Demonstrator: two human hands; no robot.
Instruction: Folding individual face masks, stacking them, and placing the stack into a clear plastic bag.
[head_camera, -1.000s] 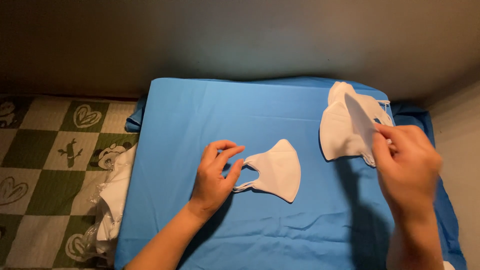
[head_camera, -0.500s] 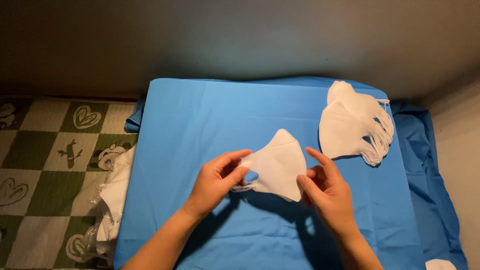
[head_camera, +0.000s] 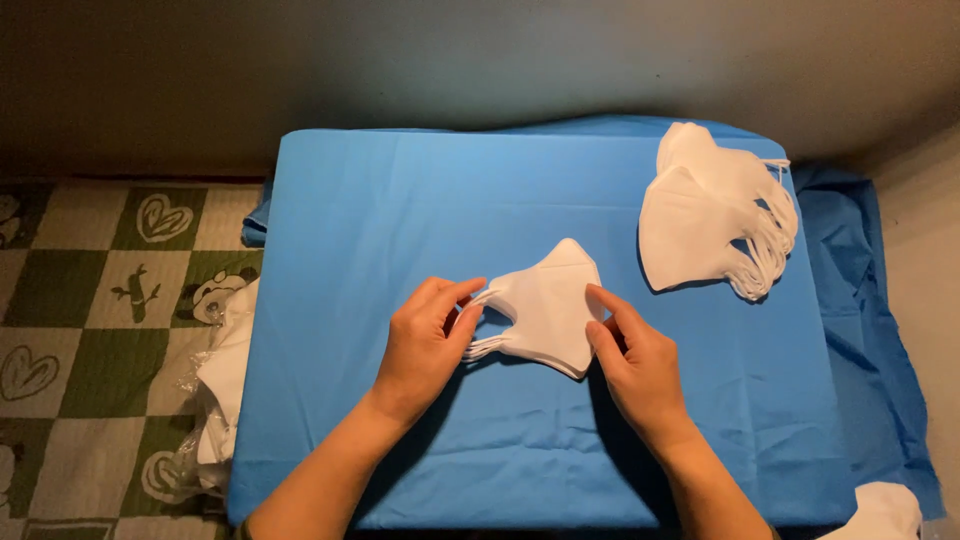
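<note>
The left hand (head_camera: 425, 340) is pinching the ear loops at the left edge of a white face mask (head_camera: 545, 305), thumb and fingers closed together on the thin straps. The right hand (head_camera: 630, 355) is pressing its fingertips against the mask's right edge, fingers extended and lying flat rather than closed around anything; it is touching the mask, not clamping it. Between the two hands the mask is lying folded and flat near the middle of the blue cloth (head_camera: 400, 210) that is covering the tabletop, its pointed nose end aiming away from the person.

Further out, toward the far right corner of the cloth, a stack of white masks (head_camera: 705, 215) is sitting fanned out, loops hanging toward the right, well apart from the one being handled. Judging by that pile, a number of masks are already done and set aside, while this one is only being straightened. More white material is waiting: a heap in clear plastic (head_camera: 225, 400) is lying off the left edge of the cloth, on a green-and-cream checked mat (head_camera: 90, 290), and another white piece (head_camera: 885, 510) is showing at the bottom right corner. How many are left I cannot tell.
</note>
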